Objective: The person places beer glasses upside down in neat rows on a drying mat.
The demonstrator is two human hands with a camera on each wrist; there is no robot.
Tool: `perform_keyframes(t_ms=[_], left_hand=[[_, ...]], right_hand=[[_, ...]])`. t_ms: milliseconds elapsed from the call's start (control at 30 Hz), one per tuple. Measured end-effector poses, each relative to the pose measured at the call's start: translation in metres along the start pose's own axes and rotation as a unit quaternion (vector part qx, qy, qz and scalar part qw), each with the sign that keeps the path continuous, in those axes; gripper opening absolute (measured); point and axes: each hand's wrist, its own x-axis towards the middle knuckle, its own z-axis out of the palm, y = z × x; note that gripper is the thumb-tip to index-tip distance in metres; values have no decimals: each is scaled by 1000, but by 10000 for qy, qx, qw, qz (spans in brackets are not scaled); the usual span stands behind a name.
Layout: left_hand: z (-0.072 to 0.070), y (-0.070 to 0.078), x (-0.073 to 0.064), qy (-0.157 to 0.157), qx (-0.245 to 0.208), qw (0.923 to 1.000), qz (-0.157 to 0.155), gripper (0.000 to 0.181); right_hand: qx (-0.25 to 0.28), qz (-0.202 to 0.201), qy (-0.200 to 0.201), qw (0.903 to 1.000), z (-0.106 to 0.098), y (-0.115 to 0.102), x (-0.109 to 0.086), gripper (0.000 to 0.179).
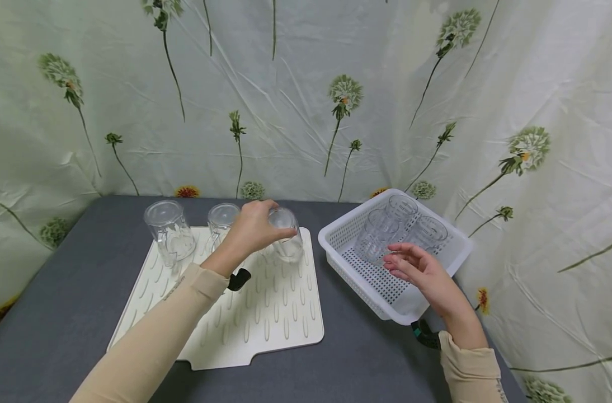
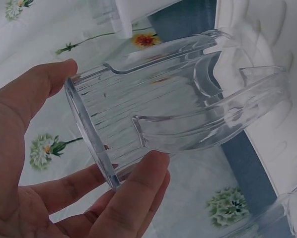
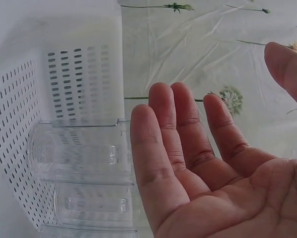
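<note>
We list: left hand (image 1: 257,226), gripping an upturned mug (image 1: 291,246) near the mat's (image 1: 225,350) far right corner (level rim seats best); right hand (image 1: 420,272), fingers relaxed, holding nothing.

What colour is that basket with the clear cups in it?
The basket is white; the head view shows it best.

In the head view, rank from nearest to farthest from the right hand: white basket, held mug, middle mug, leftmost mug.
1. White basket: partly behind the right hand.
2. Held mug: in the left hand.
3. Middle mug: left of the held mug.
4. Leftmost mug: far-left corner of the mat.
</note>
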Motion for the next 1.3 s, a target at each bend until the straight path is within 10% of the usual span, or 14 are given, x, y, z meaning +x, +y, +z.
perform_keyframes(t_ms=[633, 1300], left_hand=[[10, 1, 9, 17, 410, 9991, -43, 83], [21, -11, 13, -226, -293, 9993, -14, 84]], right_hand=[[-10, -23, 104, 9999, -6, -2, 2, 49], [126, -36, 217, 9997, -12, 1, 6, 49]])
